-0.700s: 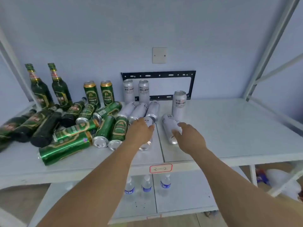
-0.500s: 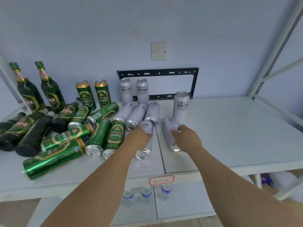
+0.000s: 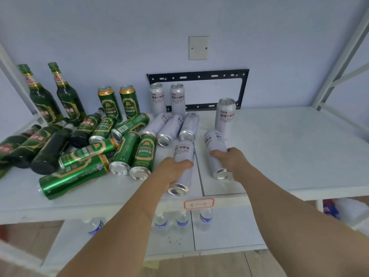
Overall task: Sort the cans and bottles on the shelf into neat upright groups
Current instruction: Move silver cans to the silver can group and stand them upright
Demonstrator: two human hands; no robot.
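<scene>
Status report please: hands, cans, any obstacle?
Left hand grips lying white can. Right hand grips second lying white can. Both cans not yet upright. Nothing blocks them.

Black bracket [image 3: 197, 76] on blue wall, blank plate [image 3: 198, 47] above it. Red-edged label [image 3: 198, 203] on shelf front. Water bottles [image 3: 182, 221] standing below.

Each hand [image 3: 173, 170] grips a lying white can [image 3: 182, 156].
</scene>
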